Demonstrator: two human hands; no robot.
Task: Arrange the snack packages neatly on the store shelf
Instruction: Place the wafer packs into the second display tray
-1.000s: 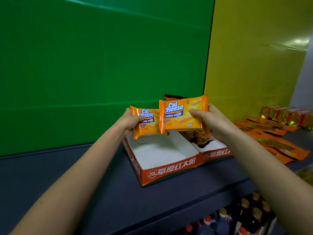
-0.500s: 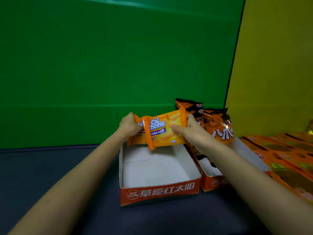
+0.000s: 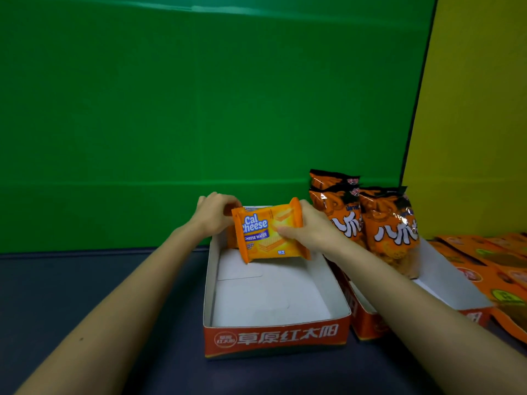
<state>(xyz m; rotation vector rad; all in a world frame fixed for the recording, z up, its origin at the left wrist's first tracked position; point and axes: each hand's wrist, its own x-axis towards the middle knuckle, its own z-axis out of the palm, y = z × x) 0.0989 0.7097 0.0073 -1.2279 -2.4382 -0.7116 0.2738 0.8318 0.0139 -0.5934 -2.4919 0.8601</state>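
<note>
A: Front pack first?

B: Orange wafer pack (image 3: 271, 232), lettered "Cal Cheese" in white and blue, with "CHEESE WAFER" on a blue band below. Stands on edge at the far end of the left tray (image 3: 276, 339), slightly tilted, low corner down at the tray floor. Cannot tell whether touching.

A: Held how?

B: Pinched by the right hand (image 3: 310, 232), thumb on the printed face, fingers behind the right seam.

A: And the other side?

B: Left hand (image 3: 214, 215) curled over the top-left corner, gripping a second orange pack (image 3: 231, 240) just behind the first. Mostly hidden, print unreadable.

A: Lettering on the tray?

B: Red front wall, white "草原红太阳" beside a round logo. Plain white inside.

A: Further out?

B: Twin tray (image 3: 456, 283) just beside on the right, holding upright orange-and-black snack bags (image 3: 390, 232) with big white characters, only partly legible. Beyond, flat orange packets (image 3: 502, 269) lying on the dark shelf (image 3: 85, 280). Green panel (image 3: 199, 109) behind, yellow panel (image 3: 470, 109) to the right.
</note>
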